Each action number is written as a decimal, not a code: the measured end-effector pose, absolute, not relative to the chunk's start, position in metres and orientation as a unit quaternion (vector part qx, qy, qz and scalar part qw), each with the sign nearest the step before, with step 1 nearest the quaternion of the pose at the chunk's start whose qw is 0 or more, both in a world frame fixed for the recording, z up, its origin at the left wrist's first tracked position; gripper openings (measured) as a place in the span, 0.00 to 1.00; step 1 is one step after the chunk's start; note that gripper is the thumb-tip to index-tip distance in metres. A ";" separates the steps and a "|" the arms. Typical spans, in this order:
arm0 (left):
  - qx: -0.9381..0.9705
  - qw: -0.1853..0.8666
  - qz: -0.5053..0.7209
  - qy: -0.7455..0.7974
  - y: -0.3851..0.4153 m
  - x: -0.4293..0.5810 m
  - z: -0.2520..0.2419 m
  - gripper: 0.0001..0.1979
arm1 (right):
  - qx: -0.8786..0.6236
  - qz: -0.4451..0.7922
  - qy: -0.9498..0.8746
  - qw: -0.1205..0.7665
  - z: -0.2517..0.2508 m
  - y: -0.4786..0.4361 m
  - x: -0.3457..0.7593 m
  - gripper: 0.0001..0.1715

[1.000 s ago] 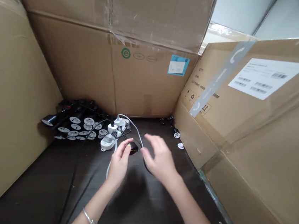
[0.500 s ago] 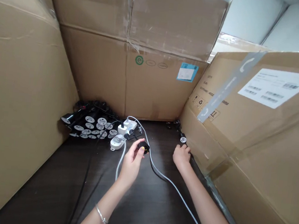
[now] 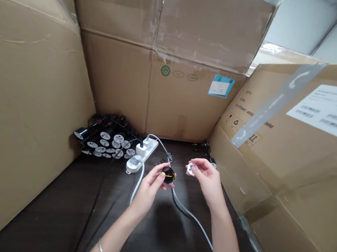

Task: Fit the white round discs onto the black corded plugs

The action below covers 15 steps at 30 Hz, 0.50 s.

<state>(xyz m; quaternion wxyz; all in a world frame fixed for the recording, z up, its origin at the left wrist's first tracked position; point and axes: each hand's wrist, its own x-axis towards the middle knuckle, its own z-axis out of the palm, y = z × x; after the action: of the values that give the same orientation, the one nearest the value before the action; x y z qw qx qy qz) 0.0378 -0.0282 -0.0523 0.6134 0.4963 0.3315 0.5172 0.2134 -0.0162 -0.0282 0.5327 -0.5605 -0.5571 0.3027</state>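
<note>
My left hand is closed round a black round part with yellow at its open end, held above the dark tabletop. To its right, my right hand pinches a small white disc between thumb and fingers. A gap separates the two held pieces. Just behind my left hand are a white power strip with plugs in it and a small black connector. A grey cable runs under the hands toward the front.
Black cylinders with white round ends are piled at the back left. Large cardboard boxes stand at the left, back and right. Small black parts lie by the back right corner. A black cable crosses the left side.
My right hand has lifted from beside the right box, moved toward my left hand and now holds the white disc. The black part in my left hand has shifted slightly right and nearer. The view has shifted.
</note>
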 end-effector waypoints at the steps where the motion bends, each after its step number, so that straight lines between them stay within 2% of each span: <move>1: 0.487 0.628 0.513 0.324 -0.028 0.037 -0.052 0.21 | -0.479 0.371 -0.530 0.593 -0.026 -0.021 0.209 0.09; 3: 0.474 0.648 0.510 0.308 -0.028 0.037 -0.052 0.20 | -0.385 0.451 -0.469 0.654 -0.025 -0.029 0.200 0.11; 5: 0.467 0.659 0.508 0.299 -0.028 0.036 -0.051 0.20 | -0.358 0.491 -0.423 0.672 -0.027 -0.033 0.194 0.11; 15: 0.468 0.669 0.501 0.286 -0.031 0.038 -0.052 0.17 | -0.299 0.617 -0.337 0.646 -0.043 -0.024 0.182 0.13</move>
<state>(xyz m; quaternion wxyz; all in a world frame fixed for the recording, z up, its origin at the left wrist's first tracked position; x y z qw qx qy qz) 0.0379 -0.0306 -0.0522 0.6691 0.4680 0.2864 0.5013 0.1821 -0.0237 -0.0428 0.6459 -0.2989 -0.3367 0.6165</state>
